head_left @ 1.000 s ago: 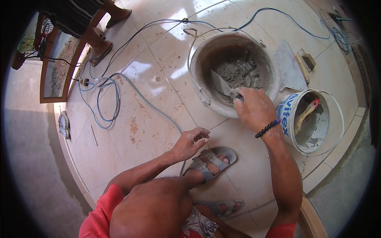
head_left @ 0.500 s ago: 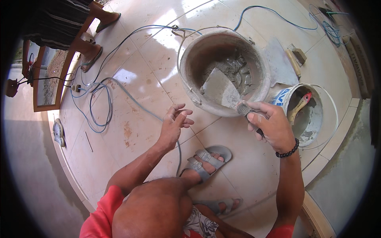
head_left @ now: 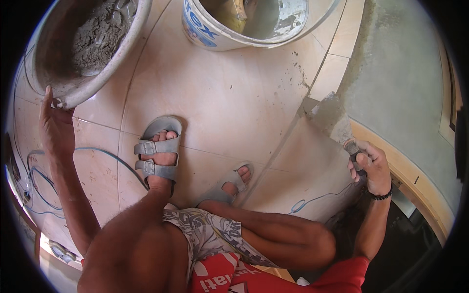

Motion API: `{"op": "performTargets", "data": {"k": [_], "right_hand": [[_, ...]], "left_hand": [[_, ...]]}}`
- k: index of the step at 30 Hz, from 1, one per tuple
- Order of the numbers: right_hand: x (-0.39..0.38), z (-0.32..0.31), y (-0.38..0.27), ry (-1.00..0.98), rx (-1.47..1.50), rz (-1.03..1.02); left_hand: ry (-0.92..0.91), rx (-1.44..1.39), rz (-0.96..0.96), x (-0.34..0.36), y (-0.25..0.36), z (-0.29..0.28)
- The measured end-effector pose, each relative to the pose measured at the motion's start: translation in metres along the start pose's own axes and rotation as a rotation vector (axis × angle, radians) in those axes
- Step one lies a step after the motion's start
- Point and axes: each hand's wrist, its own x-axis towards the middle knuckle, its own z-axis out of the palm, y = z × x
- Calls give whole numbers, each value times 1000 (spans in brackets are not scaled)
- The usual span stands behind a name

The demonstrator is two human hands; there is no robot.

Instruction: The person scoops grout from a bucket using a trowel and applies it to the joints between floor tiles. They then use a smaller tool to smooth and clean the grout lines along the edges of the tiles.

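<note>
Out on the R side, arm bent, R hand (head_left: 370,165) curled round trowel (head_left: 337,119) handle, blade angled fwd-L. Over L, arm reaching fwd, L hand (head_left: 57,128) at mortar tub (head_left: 111,67) rim, thumb up, fingers part hidden; can't tell grip.

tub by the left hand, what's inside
A lumpy grey mix lies in the tub; what's beneath it is covered, and the frame cuts off the far rim.
</note>
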Motion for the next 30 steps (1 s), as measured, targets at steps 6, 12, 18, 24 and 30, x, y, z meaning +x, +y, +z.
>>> {"op": "performTargets", "data": {"k": [6, 12, 18, 24, 30], "right_hand": [[43, -24, 0, -18, -191, 114], [78, -17, -22, -50, -281, 218], [109, -24, -23, -207, -742, 26], [138, -21, -16, -277, -1011, -170], [146, -16, 1, -230, -1338, -190]], "left_hand": [[-2, -28, 2, 11, -7, -12], [-36, 22, 17, -2, -2, -17], [-123, 38, -3, -3, -8, -28], [-118, 51, -17, -7, -10, -26], [-134, 128, -10, -13, -14, -24]]}}
